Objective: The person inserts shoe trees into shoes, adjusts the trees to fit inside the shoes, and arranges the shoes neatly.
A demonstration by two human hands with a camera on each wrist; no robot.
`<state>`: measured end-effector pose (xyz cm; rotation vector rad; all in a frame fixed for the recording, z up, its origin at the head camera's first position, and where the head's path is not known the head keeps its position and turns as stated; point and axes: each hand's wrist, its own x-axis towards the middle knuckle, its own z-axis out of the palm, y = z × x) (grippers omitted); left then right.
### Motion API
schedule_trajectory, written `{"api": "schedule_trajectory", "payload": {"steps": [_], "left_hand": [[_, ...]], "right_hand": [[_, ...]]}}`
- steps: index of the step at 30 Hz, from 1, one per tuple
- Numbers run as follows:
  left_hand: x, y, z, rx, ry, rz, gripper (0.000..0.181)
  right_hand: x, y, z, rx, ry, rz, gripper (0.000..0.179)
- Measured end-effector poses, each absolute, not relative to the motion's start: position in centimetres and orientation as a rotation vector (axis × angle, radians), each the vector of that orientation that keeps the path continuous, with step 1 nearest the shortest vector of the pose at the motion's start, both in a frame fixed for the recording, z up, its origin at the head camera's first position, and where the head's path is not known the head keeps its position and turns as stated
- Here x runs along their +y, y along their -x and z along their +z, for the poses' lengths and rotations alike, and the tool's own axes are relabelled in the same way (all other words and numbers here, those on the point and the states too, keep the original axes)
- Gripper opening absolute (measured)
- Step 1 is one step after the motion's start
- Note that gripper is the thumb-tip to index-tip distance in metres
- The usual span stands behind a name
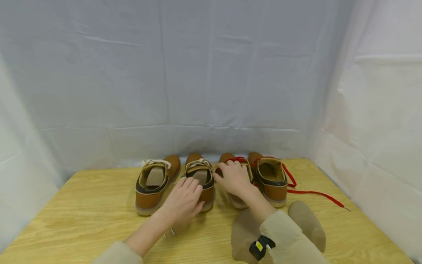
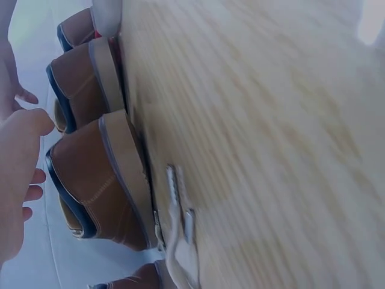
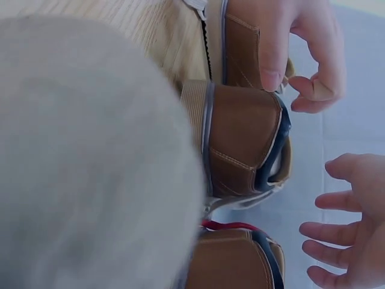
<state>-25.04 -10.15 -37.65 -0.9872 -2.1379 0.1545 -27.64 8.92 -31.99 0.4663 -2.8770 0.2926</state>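
Two brown shoes with cream laces, an outer one and an inner one, stand on the left, with greyish insoles inside. To their right are two brown shoes with red laces, an inner one and an outer one. My left hand hovers by the heel of the inner cream-laced shoe, fingers loosely bent and nothing visible in them. Over the inner red-laced shoe is my right hand; in the right wrist view its fingers are spread and grip nothing.
Two beige insoles, one partly under the right forearm and one beside it, lie on the wooden table. A red lace trails right. Cream lace ends with metal tips lie behind the shoes. White sheeting surrounds the table.
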Motion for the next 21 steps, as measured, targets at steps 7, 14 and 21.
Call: {"api": "schedule_trajectory", "payload": {"steps": [7,14,21], "left_hand": [[-9.2,25.3,-36.9,-2.1,1.015,0.138,0.033],[-8.3,25.3,-36.0,-2.139,1.044,0.133,0.03],[-7.3,25.5,-35.8,-2.172,1.056,0.15,0.03]], "right_hand": [[10.7,26.8,-32.0,-2.79,-0.54,0.283,0.04],[12.2,25.8,-31.5,-2.776,-0.58,0.334,0.041],[13.9,24.5,-31.6,-2.745,-0.586,0.365,0.043]]}}
